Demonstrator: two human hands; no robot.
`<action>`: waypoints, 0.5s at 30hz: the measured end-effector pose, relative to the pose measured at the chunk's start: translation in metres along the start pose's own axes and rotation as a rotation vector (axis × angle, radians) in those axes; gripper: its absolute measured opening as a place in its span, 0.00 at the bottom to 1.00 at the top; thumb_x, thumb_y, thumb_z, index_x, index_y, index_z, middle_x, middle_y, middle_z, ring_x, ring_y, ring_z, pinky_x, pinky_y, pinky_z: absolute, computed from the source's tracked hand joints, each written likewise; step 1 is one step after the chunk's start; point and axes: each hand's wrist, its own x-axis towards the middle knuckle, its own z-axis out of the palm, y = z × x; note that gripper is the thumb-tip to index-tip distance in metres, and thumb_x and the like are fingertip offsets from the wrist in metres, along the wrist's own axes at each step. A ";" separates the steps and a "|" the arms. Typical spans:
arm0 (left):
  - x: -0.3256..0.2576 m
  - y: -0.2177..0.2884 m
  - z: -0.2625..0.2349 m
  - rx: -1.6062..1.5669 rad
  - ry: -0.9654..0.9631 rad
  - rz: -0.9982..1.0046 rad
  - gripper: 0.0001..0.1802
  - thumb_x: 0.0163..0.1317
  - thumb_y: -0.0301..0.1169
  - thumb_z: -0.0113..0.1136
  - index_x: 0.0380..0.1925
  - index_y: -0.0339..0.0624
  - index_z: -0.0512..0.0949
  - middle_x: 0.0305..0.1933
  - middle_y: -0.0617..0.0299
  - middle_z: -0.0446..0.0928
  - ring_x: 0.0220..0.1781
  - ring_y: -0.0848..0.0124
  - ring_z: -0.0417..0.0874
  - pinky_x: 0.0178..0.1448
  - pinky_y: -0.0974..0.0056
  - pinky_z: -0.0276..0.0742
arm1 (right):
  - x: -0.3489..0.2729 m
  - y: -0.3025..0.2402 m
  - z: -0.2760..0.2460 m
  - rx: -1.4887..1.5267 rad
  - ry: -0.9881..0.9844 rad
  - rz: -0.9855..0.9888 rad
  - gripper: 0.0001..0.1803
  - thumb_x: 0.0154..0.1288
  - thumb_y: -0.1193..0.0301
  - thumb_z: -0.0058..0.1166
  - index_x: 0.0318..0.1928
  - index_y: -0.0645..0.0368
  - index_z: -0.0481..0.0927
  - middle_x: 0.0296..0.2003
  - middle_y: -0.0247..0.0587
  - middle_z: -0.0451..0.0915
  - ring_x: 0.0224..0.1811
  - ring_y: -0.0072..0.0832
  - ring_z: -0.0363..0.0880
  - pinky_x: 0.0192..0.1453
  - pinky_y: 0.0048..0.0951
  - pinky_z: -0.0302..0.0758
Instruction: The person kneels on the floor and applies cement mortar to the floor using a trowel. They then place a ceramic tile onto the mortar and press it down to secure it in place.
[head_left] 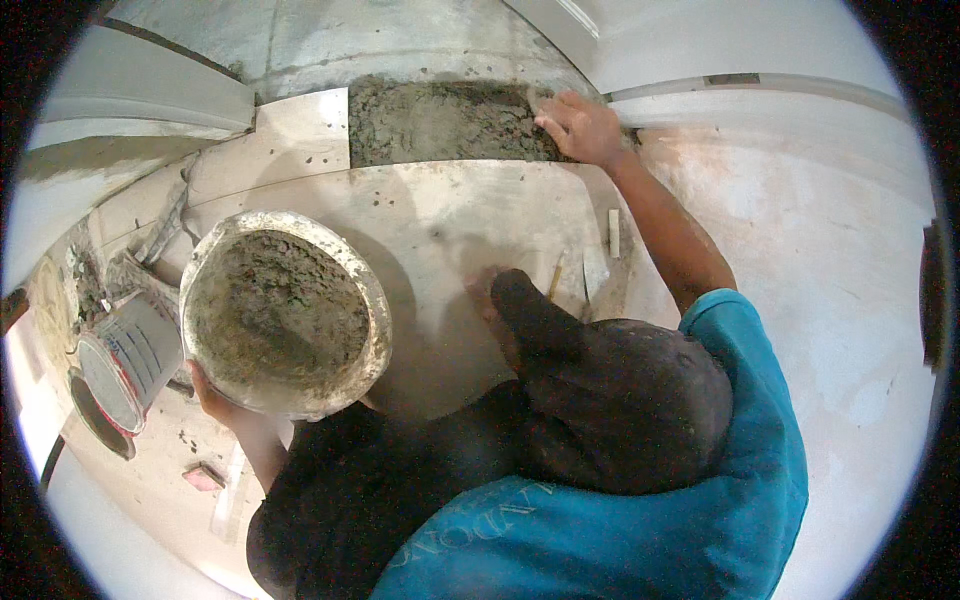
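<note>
My left hand [208, 392] grips the rim of a round, mortar-caked basin [368, 275] on my left side. Wet grey mortar [285, 300] lies in the basin, its surface uneven. Farther off, my right hand [582, 127] is at the right end of a strip of rough mortar [440, 120] spread on the floor. Its fingers are curled, and something small and pale shows at their tips, too blurred to name. A pale tile [300, 130] borders the strip on the left.
A white bucket [135, 355] lies tipped over at the left. Door frames or walls stand at the far left [150, 85] and right [720, 90]. A small pale strip [614, 232] and a thin yellowish stick [555, 280] lie on the floor near my bent knee [640, 400].
</note>
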 end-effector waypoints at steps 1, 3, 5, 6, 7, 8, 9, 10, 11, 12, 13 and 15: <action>0.002 -0.001 -0.003 0.004 0.023 -0.013 0.27 0.73 0.43 0.45 0.63 0.34 0.68 0.63 0.51 0.71 0.63 0.56 0.72 0.67 0.52 0.68 | -0.003 0.004 0.002 -0.011 0.054 0.014 0.17 0.66 0.55 0.57 0.46 0.51 0.85 0.41 0.41 0.83 0.39 0.42 0.84 0.37 0.39 0.81; 0.006 -0.003 -0.008 0.005 0.030 -0.028 0.29 0.73 0.45 0.45 0.63 0.33 0.67 0.64 0.51 0.71 0.63 0.56 0.72 0.66 0.53 0.67 | -0.009 0.011 0.003 -0.036 0.107 0.025 0.16 0.66 0.56 0.57 0.45 0.52 0.85 0.41 0.41 0.84 0.39 0.41 0.84 0.36 0.38 0.81; 0.010 -0.005 -0.011 -0.067 -0.030 -0.057 0.33 0.72 0.49 0.45 0.64 0.31 0.66 0.65 0.50 0.69 0.63 0.58 0.72 0.66 0.55 0.67 | -0.016 0.016 0.000 -0.073 0.126 0.010 0.16 0.66 0.56 0.57 0.45 0.52 0.85 0.43 0.41 0.84 0.42 0.40 0.84 0.38 0.37 0.82; 0.011 -0.006 -0.012 -0.018 -0.017 -0.016 0.33 0.72 0.49 0.45 0.64 0.31 0.66 0.64 0.50 0.70 0.63 0.57 0.72 0.66 0.55 0.67 | -0.020 0.018 -0.003 -0.088 0.111 0.019 0.16 0.66 0.56 0.56 0.45 0.52 0.85 0.44 0.41 0.84 0.43 0.40 0.84 0.39 0.37 0.82; 0.012 -0.006 -0.013 -0.014 -0.025 -0.014 0.33 0.72 0.48 0.46 0.64 0.31 0.66 0.64 0.49 0.70 0.63 0.57 0.72 0.66 0.55 0.67 | -0.025 0.018 -0.006 -0.047 0.059 0.028 0.17 0.66 0.55 0.56 0.45 0.52 0.85 0.45 0.42 0.84 0.44 0.41 0.84 0.41 0.38 0.82; 0.013 -0.007 -0.014 -0.012 -0.029 -0.014 0.32 0.72 0.48 0.46 0.64 0.31 0.66 0.64 0.49 0.70 0.63 0.57 0.72 0.66 0.54 0.67 | -0.030 0.017 -0.011 -0.006 -0.015 0.050 0.17 0.67 0.55 0.55 0.46 0.52 0.84 0.45 0.43 0.84 0.45 0.41 0.84 0.42 0.39 0.82; 0.013 -0.008 -0.015 -0.029 -0.008 -0.009 0.30 0.73 0.45 0.45 0.63 0.32 0.67 0.63 0.50 0.71 0.63 0.57 0.72 0.66 0.54 0.68 | -0.035 0.015 -0.014 0.029 -0.177 0.093 0.18 0.67 0.54 0.54 0.46 0.52 0.84 0.46 0.44 0.84 0.46 0.42 0.84 0.43 0.40 0.82; 0.012 -0.008 -0.015 -0.042 0.012 -0.005 0.27 0.74 0.43 0.44 0.63 0.32 0.68 0.63 0.50 0.71 0.62 0.58 0.73 0.66 0.54 0.68 | -0.038 0.013 -0.017 0.022 -0.053 0.060 0.19 0.67 0.53 0.54 0.46 0.53 0.84 0.44 0.45 0.84 0.45 0.42 0.84 0.43 0.40 0.81; 0.012 -0.008 -0.014 -0.057 0.032 -0.016 0.25 0.75 0.40 0.44 0.62 0.32 0.69 0.62 0.50 0.72 0.62 0.58 0.74 0.66 0.53 0.69 | -0.041 0.010 -0.020 0.009 -0.012 0.048 0.20 0.67 0.53 0.53 0.47 0.53 0.84 0.42 0.45 0.84 0.44 0.42 0.84 0.43 0.40 0.81; 0.011 -0.008 -0.013 -0.030 0.059 0.004 0.24 0.75 0.39 0.43 0.62 0.32 0.69 0.62 0.51 0.72 0.61 0.58 0.74 0.65 0.54 0.70 | -0.041 0.006 -0.023 0.004 0.075 0.063 0.20 0.68 0.52 0.53 0.47 0.54 0.84 0.41 0.46 0.84 0.43 0.42 0.84 0.43 0.41 0.81; 0.010 -0.008 -0.012 -0.002 0.088 0.007 0.24 0.75 0.39 0.43 0.62 0.32 0.69 0.62 0.51 0.73 0.61 0.58 0.75 0.65 0.54 0.70 | -0.041 0.002 -0.025 0.083 0.042 0.142 0.21 0.69 0.52 0.52 0.46 0.54 0.84 0.38 0.46 0.83 0.41 0.41 0.84 0.42 0.41 0.80; 0.009 -0.007 -0.009 0.026 0.073 0.021 0.26 0.74 0.41 0.43 0.63 0.32 0.68 0.62 0.51 0.72 0.61 0.57 0.74 0.65 0.54 0.70 | -0.037 -0.007 -0.032 0.247 0.069 0.350 0.21 0.71 0.51 0.49 0.45 0.55 0.83 0.34 0.45 0.83 0.38 0.39 0.84 0.40 0.40 0.80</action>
